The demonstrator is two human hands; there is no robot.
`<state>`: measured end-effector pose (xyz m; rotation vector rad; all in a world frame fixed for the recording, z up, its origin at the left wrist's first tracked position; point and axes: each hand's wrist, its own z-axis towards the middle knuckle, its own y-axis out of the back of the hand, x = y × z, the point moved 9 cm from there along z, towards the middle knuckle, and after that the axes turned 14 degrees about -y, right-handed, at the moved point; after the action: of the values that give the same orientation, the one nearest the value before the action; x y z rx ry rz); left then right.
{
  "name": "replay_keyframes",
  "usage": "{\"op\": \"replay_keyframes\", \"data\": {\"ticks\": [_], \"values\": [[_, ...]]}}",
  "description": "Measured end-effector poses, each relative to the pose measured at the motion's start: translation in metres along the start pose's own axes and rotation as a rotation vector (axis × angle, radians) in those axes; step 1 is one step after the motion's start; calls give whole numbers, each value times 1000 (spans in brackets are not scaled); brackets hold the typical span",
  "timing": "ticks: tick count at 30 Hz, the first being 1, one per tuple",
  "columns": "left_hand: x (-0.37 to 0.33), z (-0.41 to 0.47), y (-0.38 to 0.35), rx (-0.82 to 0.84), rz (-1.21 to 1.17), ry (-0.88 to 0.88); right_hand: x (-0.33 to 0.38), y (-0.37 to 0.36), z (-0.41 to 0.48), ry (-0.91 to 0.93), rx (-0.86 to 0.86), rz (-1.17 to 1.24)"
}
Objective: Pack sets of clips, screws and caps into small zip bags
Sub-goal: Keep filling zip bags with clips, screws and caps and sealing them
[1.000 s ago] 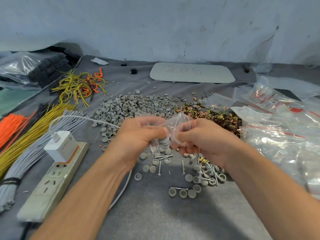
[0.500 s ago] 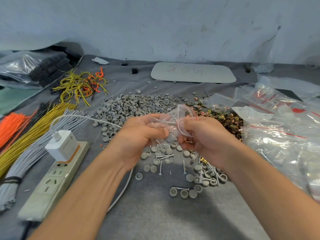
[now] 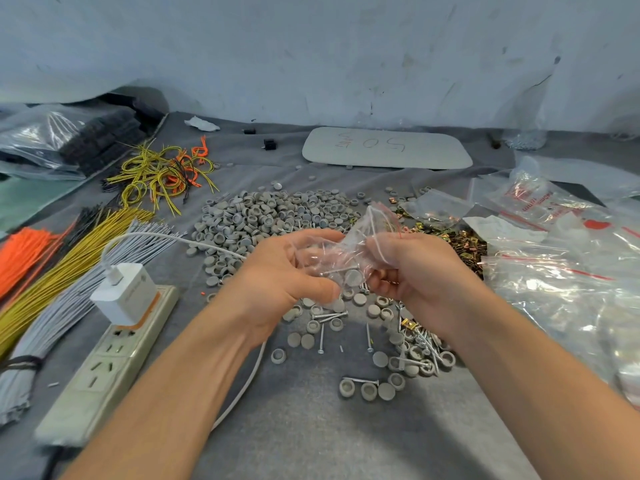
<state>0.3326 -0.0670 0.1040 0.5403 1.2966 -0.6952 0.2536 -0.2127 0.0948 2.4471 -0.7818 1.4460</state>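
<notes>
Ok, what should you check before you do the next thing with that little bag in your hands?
1. Grip on the bag: ok. The left hand and the right hand both pinch the zip bag.
2. Screw inside: ok. One screw shows through the plastic.
3. Cap inside: ok. A grey cap shows beside it.
4. Clip inside: cannot tell.
5. Zip closed: cannot tell, because the plastic is crumpled.
6. More parts near: ok. Loose caps and loose screws lie below the hands.
</notes>
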Motion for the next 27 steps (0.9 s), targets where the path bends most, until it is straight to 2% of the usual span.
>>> {"op": "replay_keyframes", "data": {"ticks": [6, 11, 14, 18, 21, 24, 26, 27], "values": [[7, -2, -3, -4, -30, 93, -1, 4, 4, -1, -1, -20], [10, -1, 0, -38, -38, 167, -1, -3, 2, 24, 61, -114], [15, -3, 4, -88, -36, 211, 1, -10, -1, 69, 95, -180], [17, -2, 10, -105, 26, 207, 16, -9, -11, 209, 33, -275], [10, -1, 14, -56, 302, 115, 27, -7, -19, 349, -91, -448], [-9, -1, 18, -142, 426, -69, 33, -11, -24, 410, -119, -598], [-24, 1, 11, -74, 575, -195, 35, -15, -26, 426, -110, -675], [-26, 1, 5, -21, 552, -226, 36, -17, -27, 429, -100, -693]]}}
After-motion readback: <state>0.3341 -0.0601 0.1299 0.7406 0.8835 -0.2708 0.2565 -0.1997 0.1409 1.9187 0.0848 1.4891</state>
